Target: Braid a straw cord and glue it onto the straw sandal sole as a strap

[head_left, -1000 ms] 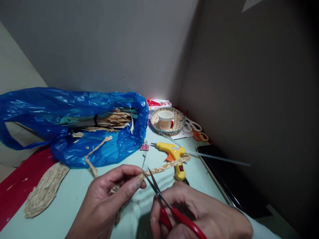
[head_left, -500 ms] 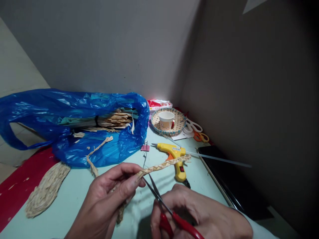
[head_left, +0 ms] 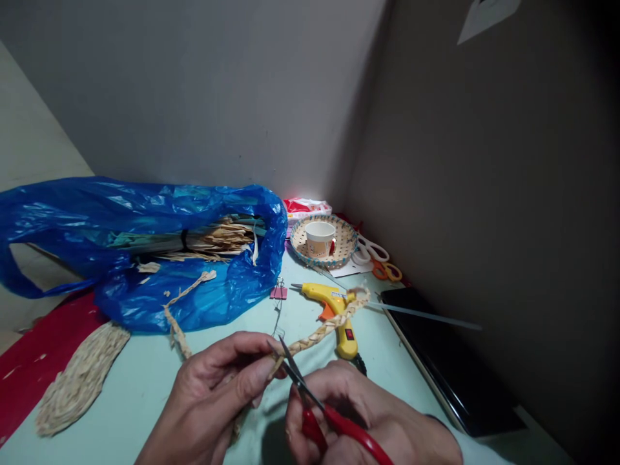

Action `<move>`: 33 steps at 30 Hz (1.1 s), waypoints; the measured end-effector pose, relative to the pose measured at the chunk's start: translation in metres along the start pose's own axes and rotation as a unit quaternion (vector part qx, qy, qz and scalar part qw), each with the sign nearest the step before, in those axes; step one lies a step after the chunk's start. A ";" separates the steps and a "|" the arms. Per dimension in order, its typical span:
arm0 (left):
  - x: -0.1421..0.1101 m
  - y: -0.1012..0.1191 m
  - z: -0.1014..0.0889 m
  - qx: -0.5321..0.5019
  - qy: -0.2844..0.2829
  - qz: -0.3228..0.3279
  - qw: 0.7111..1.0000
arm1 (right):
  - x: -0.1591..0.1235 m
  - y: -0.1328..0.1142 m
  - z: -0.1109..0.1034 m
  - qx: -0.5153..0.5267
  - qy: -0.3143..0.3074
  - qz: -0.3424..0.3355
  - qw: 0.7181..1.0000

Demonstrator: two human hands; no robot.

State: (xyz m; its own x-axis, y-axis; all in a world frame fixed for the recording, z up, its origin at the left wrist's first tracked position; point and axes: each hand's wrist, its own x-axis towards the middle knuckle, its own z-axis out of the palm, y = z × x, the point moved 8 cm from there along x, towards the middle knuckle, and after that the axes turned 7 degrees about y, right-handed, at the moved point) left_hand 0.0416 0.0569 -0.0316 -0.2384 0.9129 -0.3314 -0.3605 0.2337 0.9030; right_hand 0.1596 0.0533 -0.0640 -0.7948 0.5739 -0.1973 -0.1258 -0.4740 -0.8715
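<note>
A pale braided straw cord (head_left: 317, 334) is pinched between the thumb and fingers of my left hand (head_left: 227, 387). One end of the braid sticks out to the right, over the glue gun; another part hangs below the hand, mostly hidden. My right hand (head_left: 363, 413) grips red-handled scissors (head_left: 310, 394). Their blades are parted and lie at the braid, right beside my left fingertips. Whether they have cut into it I cannot tell. Behind the braid rests a yellow glue gun (head_left: 346, 339) with a clear glue stick (head_left: 426, 313) in its back.
A blue plastic bag (head_left: 223, 307) holding dried stalks (head_left: 217, 239) lies at the left. Nearby are a coiled braid (head_left: 82, 381) and a pink binder clip (head_left: 278, 292). Farther back, a cup (head_left: 320, 239) stands in a woven basket (head_left: 351, 254) beside more scissors (head_left: 387, 270). A black tablet-like slab (head_left: 450, 361) lies right.
The scissor blades have moved up from below the braid to straddle or overlap it by my left fingertips. The braid's free end now curls upward more. The view has shifted slightly.
</note>
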 end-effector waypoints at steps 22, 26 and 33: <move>0.004 -0.006 -0.004 0.062 -0.007 -0.011 0.998 | -0.011 -0.047 -0.016 -0.181 0.218 -0.132 0.950; 0.002 -0.002 0.002 0.169 -0.042 0.064 0.983 | -0.013 -0.055 -0.024 -0.125 0.273 -0.182 0.936; 0.003 -0.013 0.011 0.185 -0.075 0.029 0.979 | -0.024 -0.068 -0.036 -0.107 0.288 -0.233 0.922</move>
State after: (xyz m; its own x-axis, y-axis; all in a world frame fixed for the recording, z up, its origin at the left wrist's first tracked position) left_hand 0.0557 0.0605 -0.0412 -0.1048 0.9607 -0.2570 0.0078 0.2592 0.9658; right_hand 0.2090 0.0957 -0.0164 -0.2277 0.9712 0.0700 -0.2049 0.0225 -0.9785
